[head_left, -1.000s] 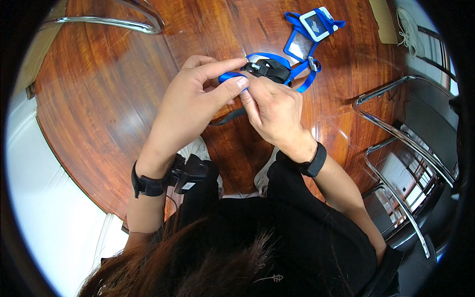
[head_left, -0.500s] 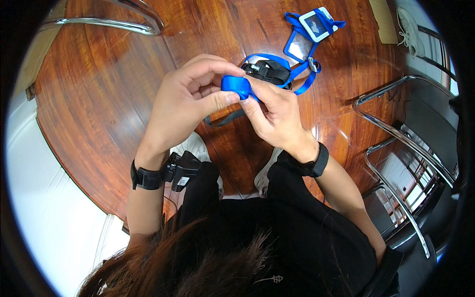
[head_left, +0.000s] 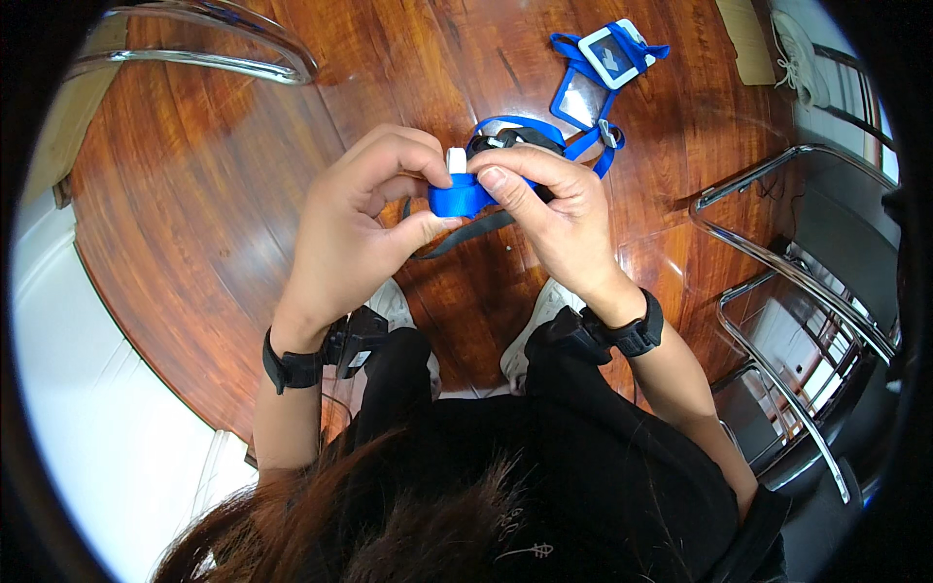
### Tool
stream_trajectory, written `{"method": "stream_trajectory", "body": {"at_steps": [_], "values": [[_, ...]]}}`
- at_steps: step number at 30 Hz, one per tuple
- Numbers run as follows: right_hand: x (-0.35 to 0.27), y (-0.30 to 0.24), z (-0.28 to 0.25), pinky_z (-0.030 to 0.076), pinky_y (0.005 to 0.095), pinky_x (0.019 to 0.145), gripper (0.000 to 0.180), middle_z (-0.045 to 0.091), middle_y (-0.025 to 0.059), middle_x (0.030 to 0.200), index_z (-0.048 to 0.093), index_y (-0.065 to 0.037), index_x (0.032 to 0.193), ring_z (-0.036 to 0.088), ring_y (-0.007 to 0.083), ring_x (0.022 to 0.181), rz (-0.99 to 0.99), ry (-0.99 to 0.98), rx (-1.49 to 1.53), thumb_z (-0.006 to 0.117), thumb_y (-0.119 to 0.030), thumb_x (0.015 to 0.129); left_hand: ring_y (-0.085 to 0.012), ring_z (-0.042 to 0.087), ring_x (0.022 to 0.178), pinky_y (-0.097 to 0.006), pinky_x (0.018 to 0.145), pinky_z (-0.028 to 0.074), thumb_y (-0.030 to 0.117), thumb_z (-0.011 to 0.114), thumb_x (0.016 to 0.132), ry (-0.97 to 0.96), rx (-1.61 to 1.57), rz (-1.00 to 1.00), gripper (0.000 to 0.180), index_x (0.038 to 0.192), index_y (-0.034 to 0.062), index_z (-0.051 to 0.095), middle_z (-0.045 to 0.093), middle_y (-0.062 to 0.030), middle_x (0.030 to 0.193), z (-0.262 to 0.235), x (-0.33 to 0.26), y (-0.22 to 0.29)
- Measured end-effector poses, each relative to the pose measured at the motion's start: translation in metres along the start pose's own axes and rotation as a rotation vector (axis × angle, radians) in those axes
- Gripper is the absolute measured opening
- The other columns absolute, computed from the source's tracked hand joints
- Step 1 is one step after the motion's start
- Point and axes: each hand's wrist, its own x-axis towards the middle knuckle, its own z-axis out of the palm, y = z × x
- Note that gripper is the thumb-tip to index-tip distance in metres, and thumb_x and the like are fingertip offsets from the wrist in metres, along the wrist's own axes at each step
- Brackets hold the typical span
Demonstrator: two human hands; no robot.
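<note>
Between my hands is a wound blue lanyard (head_left: 455, 202), its flat ribbon coiled into a small roll. My left hand (head_left: 355, 219) pinches the roll's left side, thumb below and fingers above. From the other side, my right hand (head_left: 564, 209) grips the ribbon between thumb and bent fingers. A small white piece (head_left: 456, 159), perhaps a clip, sticks up from the top of the roll. Just beyond my hands lies a black strap bundle (head_left: 515, 139), partly hidden by my right hand. A dark strap (head_left: 465, 234) runs on the table below the roll.
At the far right of the brown wooden surface (head_left: 262, 194) lie a white-framed badge holder (head_left: 616, 56) and a blue-framed badge holder (head_left: 583, 99) with blue lanyards. Metal-framed chairs (head_left: 768, 243) stand on the right. A chrome tube frame (head_left: 194, 60) is at the far left.
The roll has turned and come slightly nearer, and the white piece now shows on top of it. My right thumb has shifted up over the ribbon.
</note>
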Motion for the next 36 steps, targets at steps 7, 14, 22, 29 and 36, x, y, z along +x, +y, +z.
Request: {"method": "stream_trajectory", "body": {"at_steps": [7, 14, 22, 29, 36], "values": [[0.002, -0.005, -0.003, 0.046, 0.0238, 0.068, 0.018, 0.068, 0.0048, 0.084, 0.071, 0.000, 0.096, 0.060, 0.0106, 0.076, 0.044, -0.010, 0.016, 0.067, -0.015, 0.089, -0.0154, 0.055, 0.102, -0.030, 0.093, 0.048, -0.011, 0.070, 0.075, -0.003, 0.242, 0.114, 0.037, 0.106, 0.0002, 0.054, 0.052, -0.0083, 0.108, 0.004, 0.000, 0.003], [0.004, -0.013, -0.005, 0.050, 0.0234, 0.073, 0.019, 0.071, 0.0059, 0.086, 0.071, 0.002, 0.094, 0.064, 0.0094, 0.080, 0.186, -0.030, 0.174, 0.069, -0.016, 0.088, -0.0168, 0.058, 0.101, -0.030, 0.086, 0.051, -0.011, 0.070, 0.074, -0.040, 0.562, 0.278, 0.040, 0.109, 0.0007, 0.054, 0.056, -0.0087, 0.109, 0.007, 0.000, 0.011], [0.005, -0.017, -0.005, 0.050, 0.0234, 0.074, 0.020, 0.070, 0.0043, 0.086, 0.070, 0.003, 0.096, 0.063, 0.0084, 0.081, 0.234, -0.064, 0.191, 0.065, -0.017, 0.091, -0.0224, 0.064, 0.093, -0.031, 0.082, 0.054, -0.007, 0.073, 0.072, 0.092, 0.283, 0.137, 0.043, 0.110, 0.0038, 0.054, 0.059, -0.0104, 0.099, 0.020, 0.000, 0.007], [0.002, -0.021, -0.007, 0.050, 0.0239, 0.078, 0.024, 0.069, 0.0051, 0.094, 0.068, 0.003, 0.103, 0.061, 0.0085, 0.086, 0.245, -0.086, 0.232, 0.057, -0.017, 0.097, -0.0172, 0.062, 0.102, -0.031, 0.090, 0.054, -0.005, 0.071, 0.080, 0.115, -0.110, -0.143, 0.041, 0.113, 0.0016, 0.048, 0.057, -0.0095, 0.106, 0.024, -0.004, 0.006], [0.003, -0.021, -0.006, 0.051, 0.0232, 0.077, 0.025, 0.068, 0.0059, 0.096, 0.067, 0.003, 0.107, 0.062, 0.0102, 0.086, 0.211, -0.074, 0.269, 0.056, -0.018, 0.097, -0.0176, 0.061, 0.105, -0.030, 0.091, 0.052, 0.000, 0.071, 0.082, 0.088, -0.403, -0.178, 0.046, 0.120, 0.0011, 0.045, 0.058, -0.0099, 0.112, 0.023, -0.004, 0.004]]}}
